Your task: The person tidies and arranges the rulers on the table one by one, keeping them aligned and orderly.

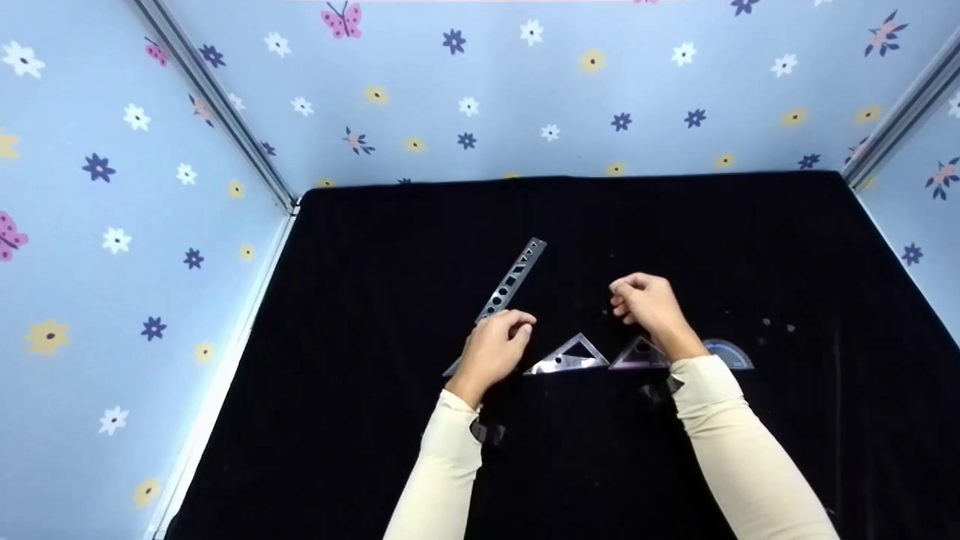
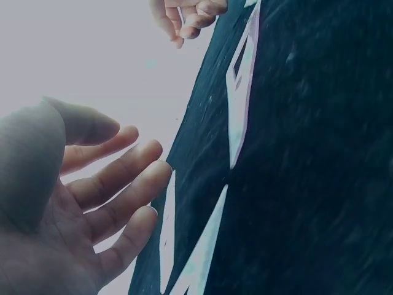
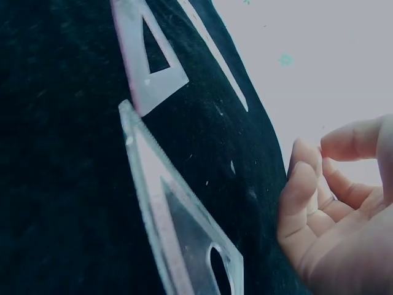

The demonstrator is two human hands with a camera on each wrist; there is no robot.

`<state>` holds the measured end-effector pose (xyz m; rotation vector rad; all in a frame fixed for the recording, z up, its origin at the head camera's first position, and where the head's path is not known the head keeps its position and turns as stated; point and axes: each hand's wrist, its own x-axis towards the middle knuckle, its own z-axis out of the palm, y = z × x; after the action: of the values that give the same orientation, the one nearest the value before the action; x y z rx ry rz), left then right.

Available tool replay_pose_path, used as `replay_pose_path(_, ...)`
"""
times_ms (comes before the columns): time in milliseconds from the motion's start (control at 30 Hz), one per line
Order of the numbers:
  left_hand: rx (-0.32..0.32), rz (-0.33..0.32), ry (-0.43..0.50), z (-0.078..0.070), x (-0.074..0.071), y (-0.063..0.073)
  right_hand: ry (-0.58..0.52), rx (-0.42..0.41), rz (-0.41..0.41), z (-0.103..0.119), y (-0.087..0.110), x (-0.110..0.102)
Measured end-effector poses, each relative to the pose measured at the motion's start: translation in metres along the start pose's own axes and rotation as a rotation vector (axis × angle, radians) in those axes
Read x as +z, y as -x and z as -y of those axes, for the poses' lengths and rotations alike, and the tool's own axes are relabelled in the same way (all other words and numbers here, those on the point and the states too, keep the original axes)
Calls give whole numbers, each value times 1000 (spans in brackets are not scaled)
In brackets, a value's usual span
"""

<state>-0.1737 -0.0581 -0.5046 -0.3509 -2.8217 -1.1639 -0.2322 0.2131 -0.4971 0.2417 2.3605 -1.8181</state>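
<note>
My left hand [image 1: 495, 345] is over the lower part of a clear ruler [image 1: 512, 281] with cut-out shapes, which lies slanted on the black cloth. In the left wrist view the fingers [image 2: 126, 196] are spread and loosely bent, holding nothing. My right hand [image 1: 651, 306] hovers above the cloth, beyond a clear set square [image 1: 637, 365] that the forearm partly covers. Its fingers are loosely curled, the thumb close to the index finger, with nothing seen between them. A second set square [image 1: 555, 366] lies between the hands. A protractor [image 1: 729, 354] sits right of the right wrist.
A black cloth [image 1: 390, 255] covers the table. Blue panels [image 1: 510, 82] with flowers and butterflies stand behind and at both sides, joined by metal posts [image 1: 217, 105]. Small pale specks [image 1: 766, 322] dot the cloth at the right.
</note>
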Motion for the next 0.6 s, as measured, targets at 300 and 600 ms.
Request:
replay_pose_path(300,-24,-82,-10,18,-10,-3,-64,45,31,8,-20,11)
replay_pose_path(600,-89,-160,-106,28,-19,-12,-47,32,56,17,-39,35)
